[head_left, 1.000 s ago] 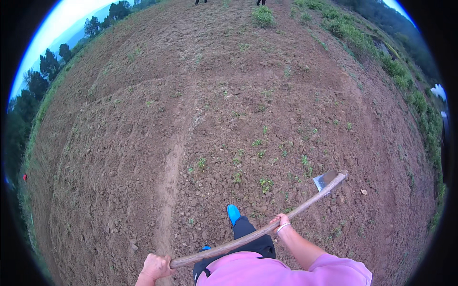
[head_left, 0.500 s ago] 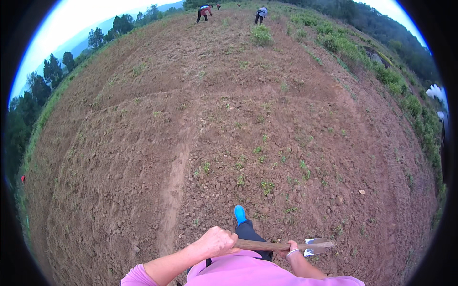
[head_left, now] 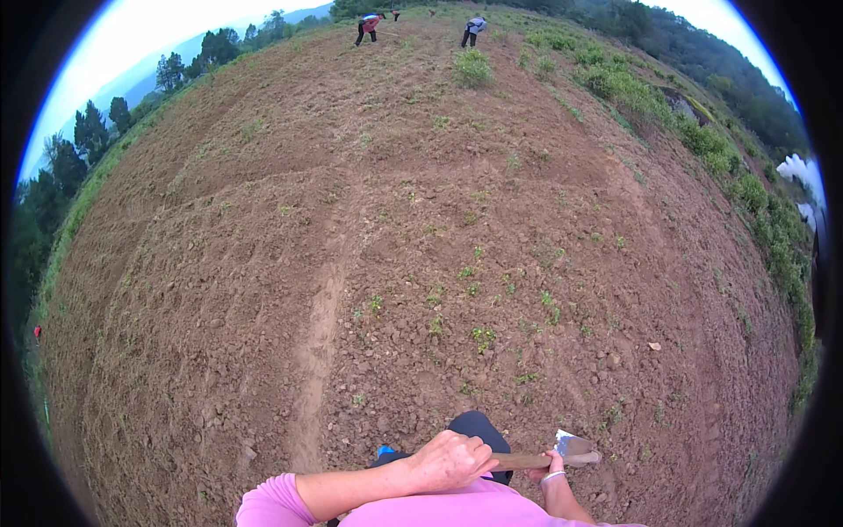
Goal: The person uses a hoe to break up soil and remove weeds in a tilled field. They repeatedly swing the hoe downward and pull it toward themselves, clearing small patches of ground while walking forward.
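Observation:
Across the front of my body lies a hoe, its wooden handle (head_left: 516, 461) running sideways and its pale metal blade (head_left: 571, 443) at the right end. My left hand (head_left: 452, 461) is closed round the handle at the left. Nearer the blade, my right hand (head_left: 551, 466), with a light bracelet at the wrist, grips the same handle. The blade is off to my right, and from here I cannot tell how high it is above the soil. A dark-trousered knee (head_left: 479, 428) shows just beyond the handle, with part of a blue boot (head_left: 385, 451) left of it.
Rough brown soil (head_left: 263, 290) with clods and small green weeds (head_left: 483, 338) spreads ahead. A smoother bare strip (head_left: 318, 360) runs forward on the left. Far off, people (head_left: 369, 28) bend over the field near a bush (head_left: 472, 68). Shrubs (head_left: 702, 140) line the right edge.
The blue boot that was out in front is now mostly hidden, and a bent knee shows instead. Both hands and the hoe have shifted slightly; my left hand is further right and lower.

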The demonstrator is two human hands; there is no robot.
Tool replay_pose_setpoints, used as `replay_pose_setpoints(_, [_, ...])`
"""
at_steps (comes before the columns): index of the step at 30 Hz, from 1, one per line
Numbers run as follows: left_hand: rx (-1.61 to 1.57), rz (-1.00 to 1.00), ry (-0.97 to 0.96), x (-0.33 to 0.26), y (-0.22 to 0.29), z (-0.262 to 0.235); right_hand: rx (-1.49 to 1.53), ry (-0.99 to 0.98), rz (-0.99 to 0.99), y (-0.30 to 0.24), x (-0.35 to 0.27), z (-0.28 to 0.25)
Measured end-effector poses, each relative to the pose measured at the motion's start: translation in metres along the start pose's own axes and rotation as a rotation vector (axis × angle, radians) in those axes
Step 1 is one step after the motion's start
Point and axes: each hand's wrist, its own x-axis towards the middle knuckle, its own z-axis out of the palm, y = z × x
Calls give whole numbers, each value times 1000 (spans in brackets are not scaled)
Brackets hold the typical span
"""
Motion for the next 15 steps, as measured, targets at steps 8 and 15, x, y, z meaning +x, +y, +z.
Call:
replay_pose_setpoints(8, [41,45,219,53,30,10,0,-30,23,-40,9,-12])
replay_pose_setpoints(15, [8,239,270,133,95,41,190,-160,-58,-96,-36,-44])
